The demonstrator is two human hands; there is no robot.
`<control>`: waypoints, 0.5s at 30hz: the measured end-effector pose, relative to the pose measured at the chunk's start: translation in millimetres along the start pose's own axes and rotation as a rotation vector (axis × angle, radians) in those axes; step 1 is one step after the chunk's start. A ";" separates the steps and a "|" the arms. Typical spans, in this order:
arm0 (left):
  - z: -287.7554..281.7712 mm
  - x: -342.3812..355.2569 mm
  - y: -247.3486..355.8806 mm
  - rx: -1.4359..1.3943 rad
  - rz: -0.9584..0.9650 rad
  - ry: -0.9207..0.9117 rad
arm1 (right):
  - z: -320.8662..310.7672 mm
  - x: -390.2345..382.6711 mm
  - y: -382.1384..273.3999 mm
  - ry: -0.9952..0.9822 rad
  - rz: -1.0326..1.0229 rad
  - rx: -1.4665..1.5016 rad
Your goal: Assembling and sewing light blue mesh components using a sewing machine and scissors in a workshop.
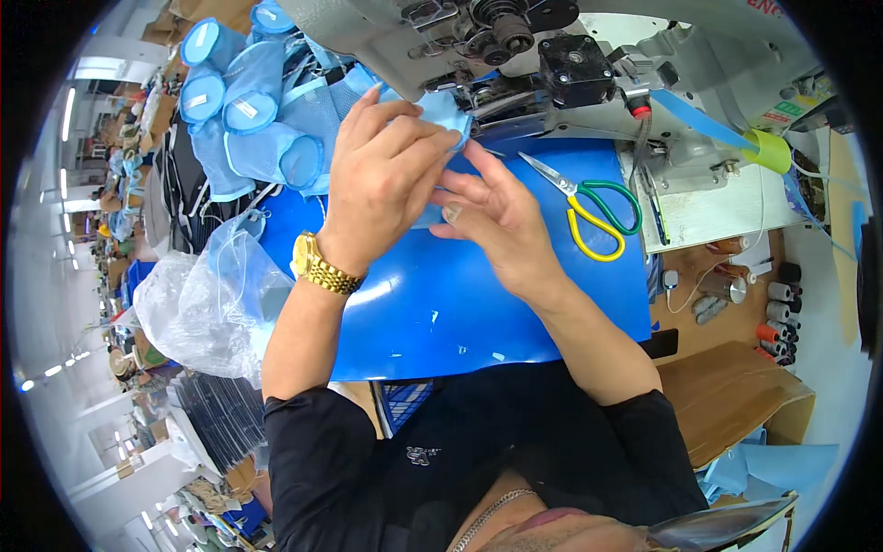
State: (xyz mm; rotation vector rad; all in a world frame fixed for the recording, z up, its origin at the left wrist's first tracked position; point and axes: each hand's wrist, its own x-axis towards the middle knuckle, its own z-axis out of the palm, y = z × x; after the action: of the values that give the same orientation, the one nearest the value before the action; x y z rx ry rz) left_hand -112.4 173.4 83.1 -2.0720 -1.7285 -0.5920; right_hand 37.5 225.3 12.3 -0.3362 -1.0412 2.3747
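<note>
A light blue fabric piece (445, 109) is at the sewing machine's (515, 97) working end, partly hidden by my hands. My left hand (384, 170), with a gold watch on its wrist, lies over the fabric with its fingers bent and closed on it. My right hand (497, 216) grips the same piece from the right, its index finger at the fabric's edge and its thumb curled in below. Scissors (589, 213) with one yellow and one green handle lie spread on the blue work surface (432, 317), right of my right hand.
Several blue mesh pouches with round ends (253, 106) are heaped at the left. A clear plastic bag (216, 299) lies in front of them. A blue strip (704, 120) runs through a yellow-green ring (768, 152) at the right. Thread spools (780, 313) and a cardboard box (736, 396) stand lower right.
</note>
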 end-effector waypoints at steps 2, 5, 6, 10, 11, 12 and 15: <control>0.0 2.6 2.4 0.025 0.021 -0.016 | -0.4 4.0 2.9 -0.017 -0.030 0.032; 2.9 1.9 10.6 0.078 0.042 -0.029 | -4.4 8.5 2.5 -0.060 -0.060 0.067; 4.0 1.2 13.0 0.109 0.043 -0.030 | -7.1 9.6 0.9 -0.108 -0.063 0.012; 8.4 1.6 14.6 0.126 0.033 -0.029 | -12.2 10.7 -0.6 -0.150 -0.057 -0.025; 10.9 -0.3 14.9 0.126 0.031 -0.016 | -13.1 10.6 -0.7 -0.151 -0.054 -0.025; 12.2 -1.6 14.9 0.126 0.028 -0.004 | -13.6 10.5 -0.9 -0.138 -0.050 -0.043; 11.8 -3.2 14.9 0.121 0.020 0.007 | -14.4 9.7 -1.0 -0.110 -0.019 -0.066</control>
State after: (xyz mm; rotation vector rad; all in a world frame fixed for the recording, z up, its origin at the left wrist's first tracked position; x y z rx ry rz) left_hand -97.3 174.5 71.2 -1.9986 -1.6943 -0.4760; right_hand 35.8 240.0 3.1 -0.2199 -1.1701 2.3686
